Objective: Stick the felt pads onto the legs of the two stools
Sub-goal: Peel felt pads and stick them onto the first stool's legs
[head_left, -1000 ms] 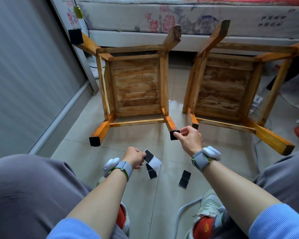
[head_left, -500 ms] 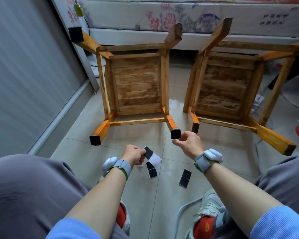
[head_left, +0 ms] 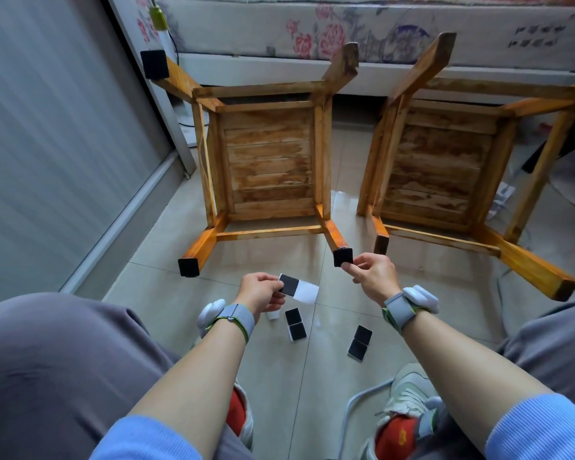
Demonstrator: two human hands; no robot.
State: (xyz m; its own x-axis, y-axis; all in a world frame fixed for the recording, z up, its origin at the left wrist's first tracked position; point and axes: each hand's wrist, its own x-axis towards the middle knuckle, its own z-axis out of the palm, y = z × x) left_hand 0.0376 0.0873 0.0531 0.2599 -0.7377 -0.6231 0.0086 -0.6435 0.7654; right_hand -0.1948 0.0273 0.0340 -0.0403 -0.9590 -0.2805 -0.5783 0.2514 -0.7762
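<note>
Two wooden stools lie tipped on the tile floor, legs pointing toward me. The left stool [head_left: 269, 161] has black felt pads on three leg ends: far left [head_left: 154, 64], near left [head_left: 188, 267] and near right [head_left: 342, 256]. The right stool [head_left: 442, 164] shows bare leg ends. My right hand [head_left: 374, 277] is closed just beside the near right pad, fingertips touching it. My left hand [head_left: 263, 292] pinches a white backing strip [head_left: 297, 286] that carries one black pad.
Two more pad strips lie on the floor between my hands, one [head_left: 295, 324] and another [head_left: 360, 342]. A sliding door [head_left: 47, 144] runs along the left. A flowered bed base [head_left: 346, 34] closes the back. My knees and shoes fill the bottom.
My right hand has drawn back slightly from the near right leg end, leaving the pad uncovered. My left hand has lifted the backing strip a little higher.
</note>
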